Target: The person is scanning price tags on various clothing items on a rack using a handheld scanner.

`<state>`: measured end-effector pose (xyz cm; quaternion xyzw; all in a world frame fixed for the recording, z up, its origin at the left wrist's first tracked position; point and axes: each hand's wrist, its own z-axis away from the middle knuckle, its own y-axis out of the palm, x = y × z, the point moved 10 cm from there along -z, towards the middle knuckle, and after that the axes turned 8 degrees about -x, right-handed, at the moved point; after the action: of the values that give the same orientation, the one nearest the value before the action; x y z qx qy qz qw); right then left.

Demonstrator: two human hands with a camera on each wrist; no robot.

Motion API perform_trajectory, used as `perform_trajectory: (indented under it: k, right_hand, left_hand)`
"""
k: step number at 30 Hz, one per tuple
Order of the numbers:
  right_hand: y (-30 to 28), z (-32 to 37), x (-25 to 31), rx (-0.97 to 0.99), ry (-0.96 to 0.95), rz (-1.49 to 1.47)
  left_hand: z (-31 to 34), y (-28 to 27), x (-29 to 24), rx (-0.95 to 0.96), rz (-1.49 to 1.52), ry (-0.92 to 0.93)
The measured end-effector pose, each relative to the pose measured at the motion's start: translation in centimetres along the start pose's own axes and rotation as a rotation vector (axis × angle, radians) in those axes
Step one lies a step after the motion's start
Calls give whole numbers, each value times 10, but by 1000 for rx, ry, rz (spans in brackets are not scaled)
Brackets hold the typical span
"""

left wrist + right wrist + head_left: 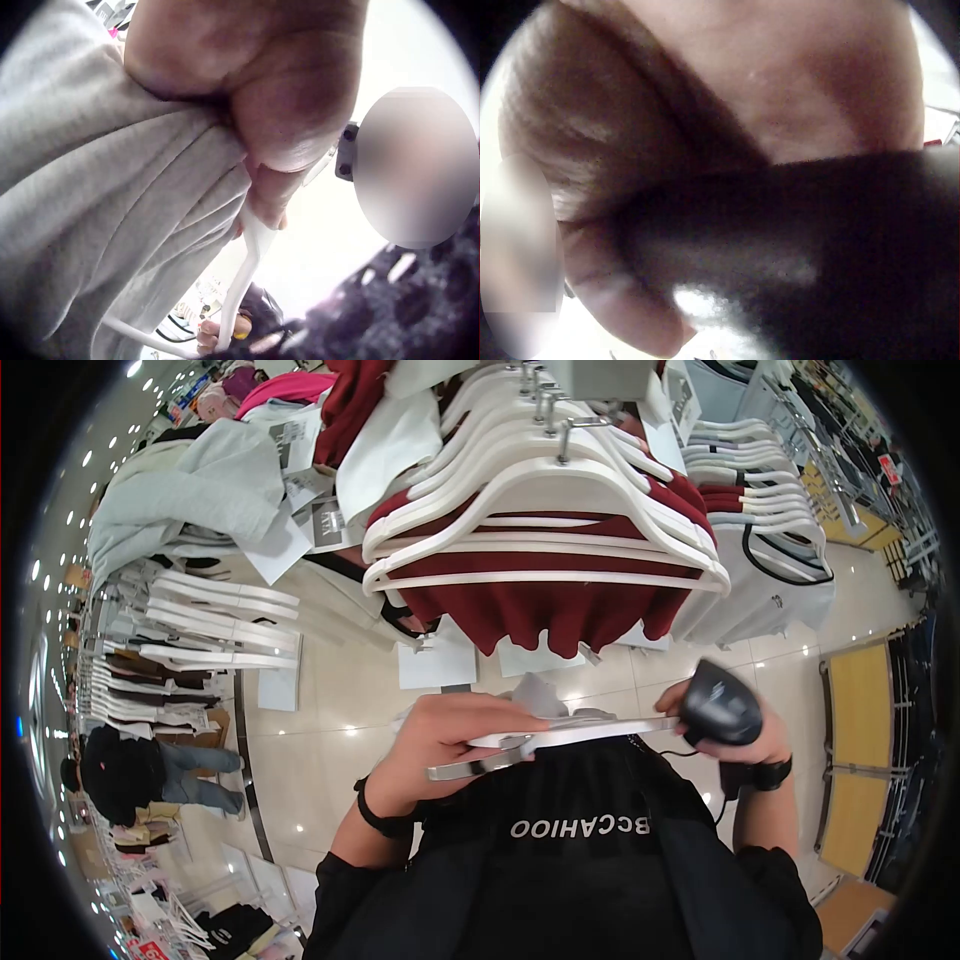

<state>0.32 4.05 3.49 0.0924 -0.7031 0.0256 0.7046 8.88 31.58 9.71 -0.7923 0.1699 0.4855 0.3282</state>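
In the head view the left hand (440,745) grips one end of a white hanger (590,733), held level before the chest. Grey fabric (112,195) hangs beside the left hand (292,82) in the left wrist view, with the white hanger (241,281) coming out below the fingers. The right hand (768,732) holds a black handheld device (722,703) with a cable, at the hanger's other end. In the right wrist view the device (802,247) fills the lower right, and the right hand's (705,90) fingers curl round it.
A rack of white hangers (560,490) with dark red garments stands ahead. Grey clothes (200,490) are piled at upper left, above more hangers (220,625). Pale grey garments (765,595) hang at right. A person in black (125,770) is at far left, beyond the tiled floor (330,760).
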Motion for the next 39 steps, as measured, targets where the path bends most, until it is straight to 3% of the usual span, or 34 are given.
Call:
perform_trajectory:
  k: [2,4,5,6,8,10,14,17,21,22,25,27,28,30,39]
  right_hand:
    - [-16,3,-5,-108,56,-80]
    - [-32,4,-20,-330,275,-47]
    - [-28,-2,-27,-341,295,30]
    - [-16,-7,-52,-291,406,293]
    - [4,-23,-64,-204,284,201]
    - [29,-37,-74,-149,77,387]
    - [52,-55,-89,-152,32,436]
    - [22,-51,-104,-379,10,557]
    - [-32,-22,-117,-438,222,489]
    - [-39,-15,-110,-436,217,311]
    - [-65,-2,-99,-414,327,377]
    - [-82,10,-102,-452,557,420]
    - [-84,12,-102,-448,556,423]
    - [-88,6,-88,-451,382,451]
    - [-100,-4,-83,-368,358,580]
  left_hand:
    - [-1,1,-3,1,-2,-8]
    - [-2,5,-2,11,100,-100]
    - [-4,7,-5,25,102,-101]
    - [-10,15,-10,64,128,-75]
    - [-14,22,-16,88,152,-52]
    - [-19,31,-24,76,212,-14]
    - [-23,40,-27,59,282,-62]
    - [-18,38,-18,66,252,-124]
    - [-11,25,4,-69,117,-156]
    - [-9,23,10,-85,6,-163]
    - [-3,29,24,-86,-107,-165]
    - [-1,38,28,-91,-147,-150]
    - [0,41,32,-121,-158,-185]
    - [0,46,37,-158,-172,-217]
    - [7,59,40,-262,-124,-340]
